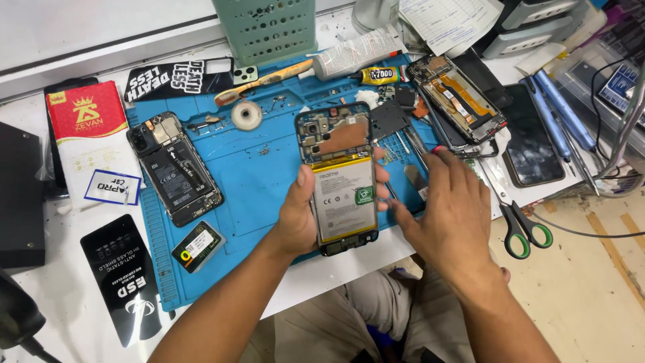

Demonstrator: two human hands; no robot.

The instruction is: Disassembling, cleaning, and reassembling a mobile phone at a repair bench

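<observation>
My left hand [299,218] holds an opened phone [339,178] upright above the blue mat [248,168], back cover off, its white battery and circuit board showing. My thumb is on its left edge and my fingertips on its right edge. My right hand [450,215] is just right of the phone, fingers pointing left toward its lower right side, over thin metal tools [411,144] on the mat. Whether the right hand grips anything small I cannot tell.
A second opened phone [176,168] lies on the mat's left, a third disassembled one [457,97] at the back right. Green-handled scissors [521,225], blue screwdrivers [557,111], glue tubes [356,54], a tape roll [246,115], a green basket [265,27] and packets surround the mat.
</observation>
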